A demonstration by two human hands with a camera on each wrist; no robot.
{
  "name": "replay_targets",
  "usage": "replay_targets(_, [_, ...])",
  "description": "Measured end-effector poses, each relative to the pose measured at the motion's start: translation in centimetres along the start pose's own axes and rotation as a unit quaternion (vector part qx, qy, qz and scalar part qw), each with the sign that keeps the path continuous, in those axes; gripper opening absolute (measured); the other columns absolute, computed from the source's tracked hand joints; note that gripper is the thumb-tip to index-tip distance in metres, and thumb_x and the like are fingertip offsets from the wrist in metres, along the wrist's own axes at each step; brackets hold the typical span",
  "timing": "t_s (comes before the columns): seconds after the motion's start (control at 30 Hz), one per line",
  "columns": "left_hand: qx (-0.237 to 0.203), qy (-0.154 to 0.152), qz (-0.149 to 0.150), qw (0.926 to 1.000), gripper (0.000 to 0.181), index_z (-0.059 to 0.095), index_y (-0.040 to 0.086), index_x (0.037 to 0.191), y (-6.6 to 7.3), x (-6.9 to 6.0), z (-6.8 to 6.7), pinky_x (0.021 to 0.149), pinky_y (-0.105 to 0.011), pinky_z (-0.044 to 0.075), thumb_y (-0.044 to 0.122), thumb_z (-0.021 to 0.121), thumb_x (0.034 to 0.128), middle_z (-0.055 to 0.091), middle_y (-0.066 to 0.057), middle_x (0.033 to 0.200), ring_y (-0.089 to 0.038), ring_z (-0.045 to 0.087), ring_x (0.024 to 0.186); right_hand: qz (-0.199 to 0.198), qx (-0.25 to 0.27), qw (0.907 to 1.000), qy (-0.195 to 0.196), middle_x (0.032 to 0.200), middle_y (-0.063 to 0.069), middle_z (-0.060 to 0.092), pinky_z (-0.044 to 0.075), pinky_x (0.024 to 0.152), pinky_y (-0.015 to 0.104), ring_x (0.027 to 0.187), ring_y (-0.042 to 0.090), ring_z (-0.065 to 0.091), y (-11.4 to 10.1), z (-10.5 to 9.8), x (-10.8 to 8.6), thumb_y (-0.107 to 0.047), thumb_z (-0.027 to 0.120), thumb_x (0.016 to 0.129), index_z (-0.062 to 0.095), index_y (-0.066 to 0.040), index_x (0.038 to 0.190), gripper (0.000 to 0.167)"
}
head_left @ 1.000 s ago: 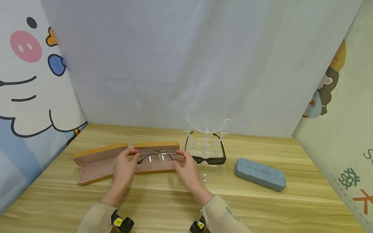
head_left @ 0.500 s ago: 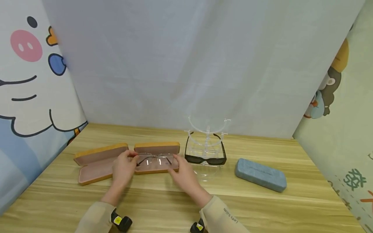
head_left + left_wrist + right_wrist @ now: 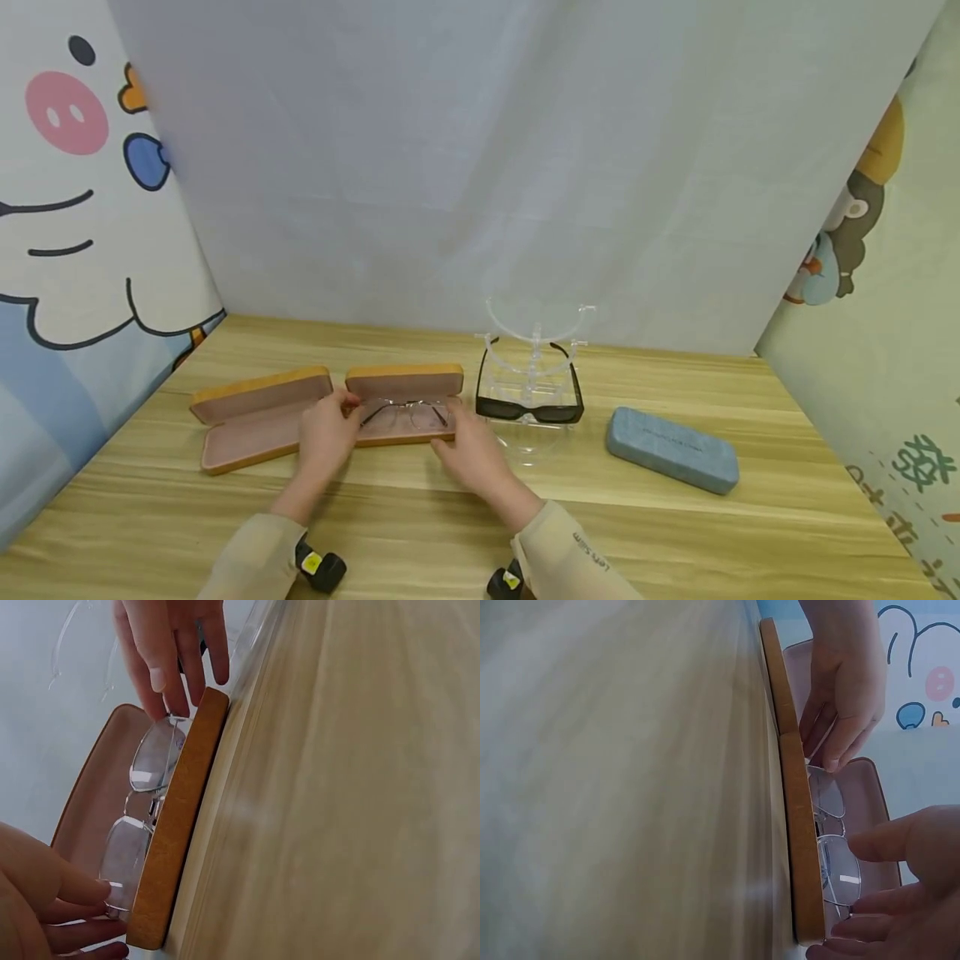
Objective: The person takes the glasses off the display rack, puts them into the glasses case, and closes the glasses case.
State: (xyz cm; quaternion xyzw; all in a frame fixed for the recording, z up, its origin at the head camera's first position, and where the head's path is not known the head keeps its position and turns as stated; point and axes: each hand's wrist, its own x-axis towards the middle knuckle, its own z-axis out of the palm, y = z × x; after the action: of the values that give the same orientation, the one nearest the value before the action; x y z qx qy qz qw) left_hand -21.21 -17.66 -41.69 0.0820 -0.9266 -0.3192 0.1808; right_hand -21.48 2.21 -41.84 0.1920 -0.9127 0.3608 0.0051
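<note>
Thin wire-rimmed eyeglasses (image 3: 409,414) with clear lenses sit low inside an open tan eyeglass case (image 3: 405,440) with a pinkish lining. My left hand (image 3: 327,433) pinches their left end between thumb and fingers, seen in the right wrist view. At the opposite end, my right hand (image 3: 474,454) has its fingers loosely extended beside the lens (image 3: 840,874) and the case's right end. The left wrist view shows that hand's fingers (image 3: 156,679) straight, reaching down to the frame. Both hands partly cover the case ends.
Left of the hands stands a second open tan case (image 3: 251,437). Just right is a clear acrylic display stand (image 3: 535,358) bearing black sunglasses (image 3: 528,412). A closed blue glasses case (image 3: 672,450) lies farther right on the wooden table (image 3: 420,533).
The eyeglasses have come down into the tan case. My right hand has loosened from their right end and shifted slightly down and left; my left hand has stayed at the left end.
</note>
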Motion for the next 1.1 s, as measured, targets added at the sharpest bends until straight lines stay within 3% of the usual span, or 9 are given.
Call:
replay_targets(0.13, [0.016,-0.027,0.003,0.9995,0.024,0.064,-0.005,0.102,0.3,-0.3,-0.1,0.074,-0.045,0.049,0.011,0.060,0.0845,0.067,-0.019,0.094,-0.034,0.062,0.085,0.004,0.001,0.9999,-0.011,0.142,0.018,0.035,0.031,0.105,0.045,0.128,0.034,0.036,0.0,0.0,0.1,-0.017,0.059,0.087,0.033,0.001,0.138,0.060])
replay_targets(0.23, [0.022,-0.042,0.006,0.9988,0.026,0.064,-0.006,0.104,0.5,-0.5,-0.1,0.072,-0.045,0.050,0.010,0.060,0.0844,0.066,-0.020,0.096,-0.034,0.062,0.085,0.012,0.006,0.9998,-0.015,0.143,0.019,0.033,0.029,0.106,0.045,0.130,0.035,0.034,0.1,0.1,0.3,-0.017,0.058,0.087,0.032,0.002,0.139,0.061])
replay_targets(0.43, [0.041,-0.050,0.045,0.9969,0.025,0.066,-0.008,0.101,0.8,-0.8,-0.2,0.083,-0.049,0.045,0.005,0.058,0.0811,0.064,-0.023,0.102,-0.038,0.056,0.098,0.021,0.008,0.9996,-0.016,0.143,0.021,0.032,0.028,0.107,0.044,0.130,0.035,0.032,0.2,0.3,0.6,-0.016,0.058,0.087,0.031,0.004,0.138,0.062])
replay_targets(0.67, [0.058,-0.068,0.057,0.9944,0.024,0.067,-0.009,0.096,1.0,-0.6,-0.3,0.085,-0.049,0.044,0.008,0.058,0.0814,0.065,-0.022,0.099,-0.036,0.053,0.101,0.039,-0.002,0.9989,-0.025,0.145,0.023,0.025,0.025,0.108,0.047,0.132,0.037,0.029,0.2,0.5,0.7,-0.019,0.058,0.087,0.027,0.004,0.140,0.066])
replay_targets(0.87, [0.038,-0.086,0.024,0.9953,0.037,0.054,-0.018,0.107,1.1,-0.4,-0.6,0.085,-0.052,0.043,0.011,0.057,0.0839,0.056,-0.031,0.107,-0.042,0.050,0.103,0.039,-0.005,0.9988,-0.029,0.147,0.025,0.018,0.018,0.109,0.050,0.133,0.039,0.024,0.0,0.4,0.7,-0.021,0.058,0.088,0.022,0.007,0.141,0.070])
replay_targets(1.1, [-0.014,-0.105,-0.029,0.9940,0.064,0.021,-0.020,0.130,1.2,-0.2,-1.0,0.092,-0.056,0.037,0.014,0.052,0.0874,0.031,-0.039,0.130,-0.048,0.039,0.115,0.051,0.002,0.9970,-0.058,0.150,0.023,-0.002,0.012,0.111,0.049,0.137,0.036,0.011,-0.7,0.2,0.6,-0.025,0.058,0.089,-0.005,0.003,0.144,0.088])
